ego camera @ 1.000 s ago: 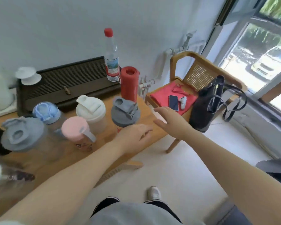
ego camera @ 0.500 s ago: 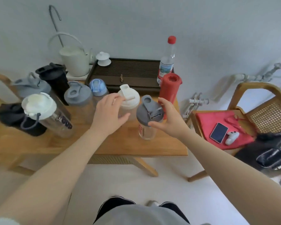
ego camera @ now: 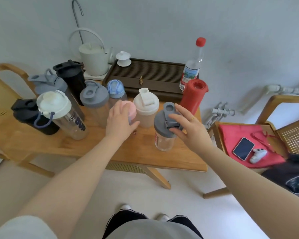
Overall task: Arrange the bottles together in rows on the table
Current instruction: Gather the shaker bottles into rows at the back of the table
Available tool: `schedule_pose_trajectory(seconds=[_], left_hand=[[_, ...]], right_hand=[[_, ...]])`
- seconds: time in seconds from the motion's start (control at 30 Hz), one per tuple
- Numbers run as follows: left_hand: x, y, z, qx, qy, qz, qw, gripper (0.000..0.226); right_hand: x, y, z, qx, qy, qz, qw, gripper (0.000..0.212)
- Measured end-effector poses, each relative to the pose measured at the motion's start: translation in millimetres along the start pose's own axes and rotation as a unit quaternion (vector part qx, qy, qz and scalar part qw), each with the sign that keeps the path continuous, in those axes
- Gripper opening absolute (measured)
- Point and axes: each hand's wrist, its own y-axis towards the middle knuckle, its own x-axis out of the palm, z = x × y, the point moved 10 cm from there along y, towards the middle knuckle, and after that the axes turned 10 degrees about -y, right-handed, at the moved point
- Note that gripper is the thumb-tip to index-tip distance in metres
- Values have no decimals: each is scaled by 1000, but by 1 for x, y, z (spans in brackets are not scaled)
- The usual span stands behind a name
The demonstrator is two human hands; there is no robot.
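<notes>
On the table (ego camera: 41, 145), the clear bottle with a grey lid (ego camera: 164, 130) stands just right of the cream bottle (ego camera: 146, 109). The right hand (ego camera: 190, 128) cups its lid, fingers (ego camera: 175, 131) loosely curled, not clamped. The left hand (ego camera: 119, 121) covers the pink-lidded bottle (ego camera: 130, 109), grip unclear. Likely empty plastic: light, rigid, tippy; better held around the body.

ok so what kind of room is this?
Probably a home living or tea corner: a slatted tea tray with a lidded cup, a white kettle, and a rattan chair holding a phone.
</notes>
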Motion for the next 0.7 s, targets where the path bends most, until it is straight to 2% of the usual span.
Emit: schedule_pose_trajectory(seconds=[0.13, 0.2, 0.3, 0.4, 0.5, 0.57, 0.7], left_hand=[[-8, -1, 2, 5, -24, 40, 999, 61], [-8, -1, 0, -8, -41, 44, 998, 60], [-7, 0, -4, -14, -67, 34, 997, 58], [-1, -6, -3, 15, -95, -1, 995, 58], [4, -18, -5, 31, -148, -33, 988, 77], [5, -23, -13, 7, -208, -25, 978, 91], [14, -25, -35, -62, -337, 9, 939, 103]], right_hand=[[14, -8, -15, -107, -89, -29, 990, 35], [21, -12, -17, -112, -106, -56, 986, 39], [17, 0, -14, -43, -64, -87, 993, 48], [14, 17, -4, 52, 82, -133, 986, 82], [30, 22, 5, 116, 161, -210, 957, 114], [41, 14, 12, 152, 215, -220, 939, 119], [66, -12, 27, 213, 320, -203, 900, 127]])
